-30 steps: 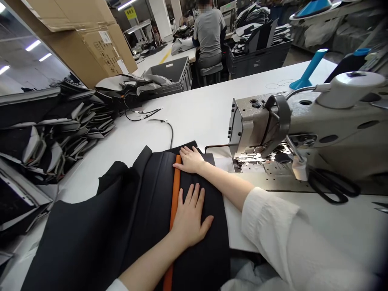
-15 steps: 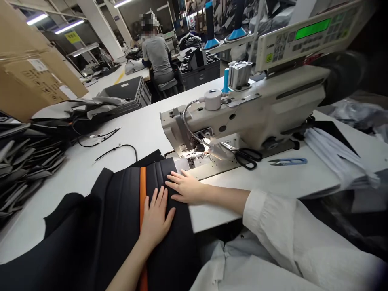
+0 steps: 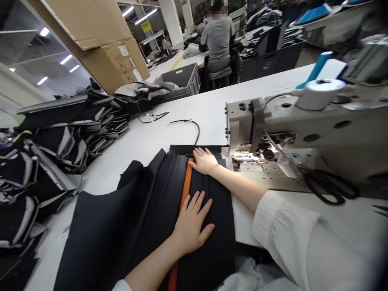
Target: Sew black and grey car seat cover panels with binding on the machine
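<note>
A large black fabric panel (image 3: 121, 226) with an orange strip (image 3: 187, 180) lies across the white table in front of me. My left hand (image 3: 191, 222) rests on it with fingers spread, its palm beside the orange strip. Farther up, my right hand (image 3: 206, 161) lies flat near the panel's far edge, fingertips by the top of the strip. Just to the right of that hand stands the sewing machine (image 3: 242, 125), its lit needle area close to the panel's edge. Neither hand grips anything.
Black scissors (image 3: 330, 184) lie by the machine's base. Stacks of black and grey cut pieces (image 3: 63, 141) fill the left side. A thin black cable (image 3: 197, 129) lies behind the panel. Beyond are a grey crate (image 3: 182, 76), cardboard boxes (image 3: 118, 60) and a seated person (image 3: 218, 38).
The view has swung left, so the machine appears farther right. My right hand has moved from the panel's right edge to its far edge near the orange strip. My left hand stays on the panel.
</note>
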`<state>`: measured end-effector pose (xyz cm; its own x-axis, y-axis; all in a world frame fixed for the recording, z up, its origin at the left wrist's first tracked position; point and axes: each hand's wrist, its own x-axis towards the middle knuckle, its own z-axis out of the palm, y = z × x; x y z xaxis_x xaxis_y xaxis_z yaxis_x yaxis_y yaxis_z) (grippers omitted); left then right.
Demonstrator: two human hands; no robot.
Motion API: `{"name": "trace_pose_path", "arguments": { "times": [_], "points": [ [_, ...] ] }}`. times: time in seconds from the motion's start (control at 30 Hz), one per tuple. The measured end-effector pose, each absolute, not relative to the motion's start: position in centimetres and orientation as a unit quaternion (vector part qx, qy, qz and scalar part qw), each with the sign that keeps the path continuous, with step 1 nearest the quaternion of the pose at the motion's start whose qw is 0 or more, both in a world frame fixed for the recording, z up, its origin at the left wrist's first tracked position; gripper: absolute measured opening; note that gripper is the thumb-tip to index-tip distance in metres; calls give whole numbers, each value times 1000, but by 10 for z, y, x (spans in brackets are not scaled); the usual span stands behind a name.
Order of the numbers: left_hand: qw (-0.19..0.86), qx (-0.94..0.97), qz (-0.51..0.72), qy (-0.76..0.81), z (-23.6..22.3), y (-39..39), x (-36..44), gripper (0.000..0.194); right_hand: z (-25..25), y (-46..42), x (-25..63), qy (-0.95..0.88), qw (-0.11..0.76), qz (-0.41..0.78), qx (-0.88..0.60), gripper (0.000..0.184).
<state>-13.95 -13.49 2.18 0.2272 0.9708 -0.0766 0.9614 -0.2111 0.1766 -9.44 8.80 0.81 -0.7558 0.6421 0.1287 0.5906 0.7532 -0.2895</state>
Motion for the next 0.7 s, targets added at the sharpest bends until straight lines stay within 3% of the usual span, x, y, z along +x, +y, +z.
{"name": "trace_pose_path", "arguments": {
  "times": [0.3,0.47,0.7],
  "points": [
    [55,734,31,676,17,-100,-176,54,8,81,-94,-943,104,110,-298,63],
    [23,753,34,657,8,-98,-185,46,5,41,-47,-957,114,80,-253,55],
    [36,793,130,595,8,-106,-194,45,1,-39,35,-954,188,-23,-230,65]
  ]
}}
